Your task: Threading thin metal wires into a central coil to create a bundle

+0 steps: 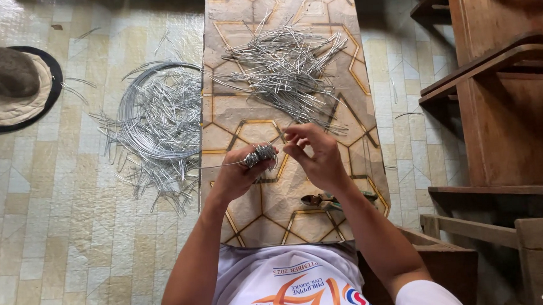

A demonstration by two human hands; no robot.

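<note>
Left hand (238,173) fingers curled closed, right hand (315,156) fingers pinched together.

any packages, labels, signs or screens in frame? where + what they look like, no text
No packages, signs or screens in view.
Only printed thing: graphic on the person's white T-shirt, bottom centre of the frame below the forearms; orange swooping shapes with a small red and blue emblem and a curved band of dark lettering above.
</note>
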